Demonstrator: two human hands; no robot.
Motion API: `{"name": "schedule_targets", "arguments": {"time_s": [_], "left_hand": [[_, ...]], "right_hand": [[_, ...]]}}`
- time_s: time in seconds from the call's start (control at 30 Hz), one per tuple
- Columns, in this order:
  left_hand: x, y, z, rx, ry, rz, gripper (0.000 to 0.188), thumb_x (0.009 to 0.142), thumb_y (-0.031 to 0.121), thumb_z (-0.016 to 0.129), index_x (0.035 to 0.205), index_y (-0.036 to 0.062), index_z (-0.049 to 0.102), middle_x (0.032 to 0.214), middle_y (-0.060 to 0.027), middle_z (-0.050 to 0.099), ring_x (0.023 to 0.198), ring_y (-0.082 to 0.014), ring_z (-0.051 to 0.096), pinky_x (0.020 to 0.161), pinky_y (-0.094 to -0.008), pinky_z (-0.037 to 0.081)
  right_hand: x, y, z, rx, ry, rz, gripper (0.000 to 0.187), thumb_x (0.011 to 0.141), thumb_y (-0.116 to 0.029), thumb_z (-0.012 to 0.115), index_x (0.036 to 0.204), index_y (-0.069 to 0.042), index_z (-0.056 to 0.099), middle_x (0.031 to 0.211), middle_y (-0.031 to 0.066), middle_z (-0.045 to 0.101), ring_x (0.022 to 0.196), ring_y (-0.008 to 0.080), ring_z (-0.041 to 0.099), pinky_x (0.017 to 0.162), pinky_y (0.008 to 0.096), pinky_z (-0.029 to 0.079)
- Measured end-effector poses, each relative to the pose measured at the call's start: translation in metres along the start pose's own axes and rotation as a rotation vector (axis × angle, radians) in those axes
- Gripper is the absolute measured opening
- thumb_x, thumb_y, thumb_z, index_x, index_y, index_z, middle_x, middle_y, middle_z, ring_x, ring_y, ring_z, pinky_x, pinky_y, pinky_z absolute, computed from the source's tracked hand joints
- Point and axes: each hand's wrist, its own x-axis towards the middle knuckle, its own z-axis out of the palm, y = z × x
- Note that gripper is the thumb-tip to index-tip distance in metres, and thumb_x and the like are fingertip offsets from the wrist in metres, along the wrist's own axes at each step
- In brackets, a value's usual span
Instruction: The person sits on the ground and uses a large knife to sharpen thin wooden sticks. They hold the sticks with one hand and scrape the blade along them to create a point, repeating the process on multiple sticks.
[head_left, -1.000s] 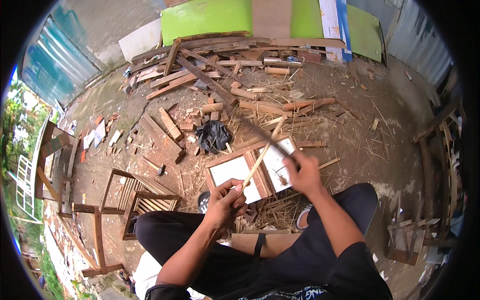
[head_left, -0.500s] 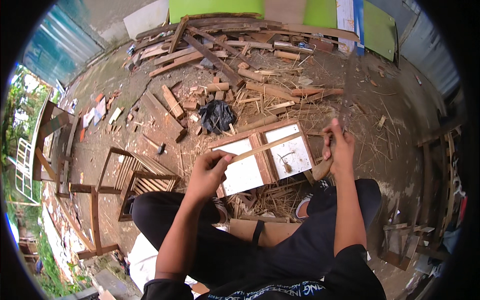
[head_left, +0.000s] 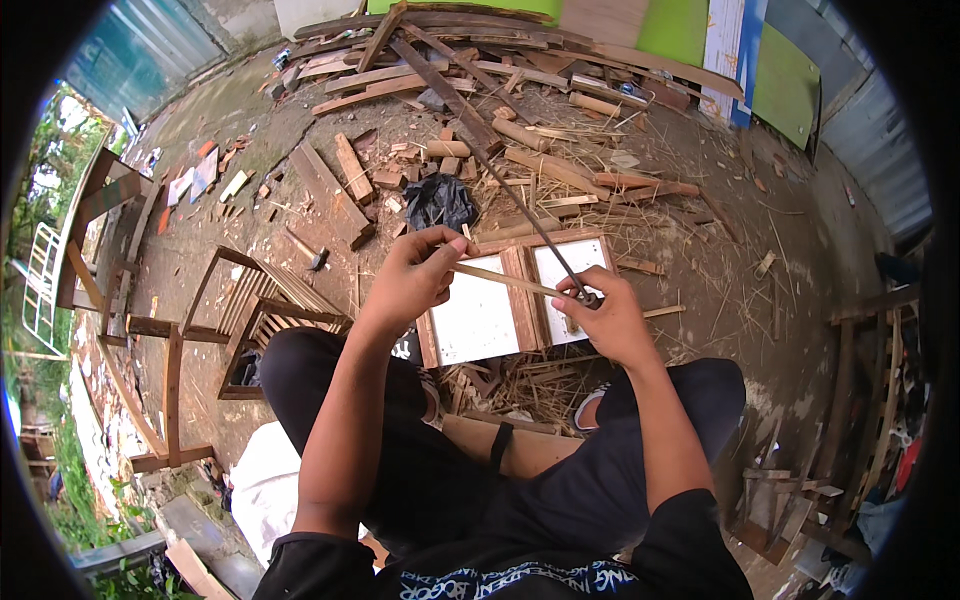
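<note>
My left hand (head_left: 412, 278) pinches one end of a thin wooden strip (head_left: 507, 281) between thumb and fingers. My right hand (head_left: 610, 318) is closed at the base of a machete, its long dark blade (head_left: 520, 208) seen nearly edge-on and slanting up to the left. Its handle is mostly hidden by the hand. The strip runs up to the right fingers, close to the blade's base. A pale stick (head_left: 664, 311) shows beyond that hand; I cannot tell whether it belongs to the strip. Below both hands lies a wooden frame with white panels (head_left: 472, 325).
Wood scraps and a black plastic bag (head_left: 440, 202) lie beyond the frame. A hammer (head_left: 316, 259) and a slatted wooden piece (head_left: 268, 320) are at left. Planks (head_left: 400, 88) are heaped at the back. Shavings (head_left: 535, 385) lie between my feet.
My right hand has moved left, toward the strip, and the machete blade has swung from pointing up at the right to slanting left. My left hand has risen slightly with the strip.
</note>
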Motion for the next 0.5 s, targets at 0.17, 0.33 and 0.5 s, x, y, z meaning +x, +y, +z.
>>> {"name": "schedule_targets", "arguments": {"time_s": [0.17, 0.33, 0.5], "left_hand": [[0.004, -0.002, 0.0, 0.026, 0.054, 0.042, 0.043, 0.111, 0.036, 0.055, 0.099, -0.0032, 0.068, 0.058, 0.006, 0.04, 0.051, -0.0051, 0.037, 0.05, -0.0251, 0.035], [0.013, -0.004, 0.026, -0.203, 0.194, 0.255, 0.057, 0.111, 0.049, 0.049, 0.118, -0.0066, 0.063, 0.062, 0.0013, 0.048, 0.052, -0.007, 0.043, 0.051, -0.0253, 0.042], [0.014, -0.034, 0.054, -0.137, 0.281, 0.081, 0.057, 0.111, 0.046, 0.052, 0.138, -0.0036, 0.056, 0.072, -0.0017, 0.055, 0.056, -0.0094, 0.049, 0.053, -0.0262, 0.044]], "right_hand": [[0.003, -0.018, 0.007, -0.024, -0.142, 0.145, 0.023, 0.089, -0.018, 0.084, 0.098, 0.001, 0.075, 0.079, 0.0058, 0.066, 0.073, 0.0135, 0.057, 0.066, 0.0326, 0.048], [0.001, -0.013, 0.018, 0.245, -0.199, 0.236, 0.024, 0.094, -0.02, 0.082, 0.093, 0.002, 0.071, 0.065, 0.0011, 0.062, 0.057, 0.011, 0.055, 0.055, 0.0299, 0.045], [0.0, -0.013, 0.031, 0.575, -0.17, 0.375, 0.027, 0.097, -0.026, 0.079, 0.095, -0.001, 0.069, 0.058, -0.0019, 0.056, 0.044, 0.0066, 0.049, 0.041, 0.0249, 0.039]]}}
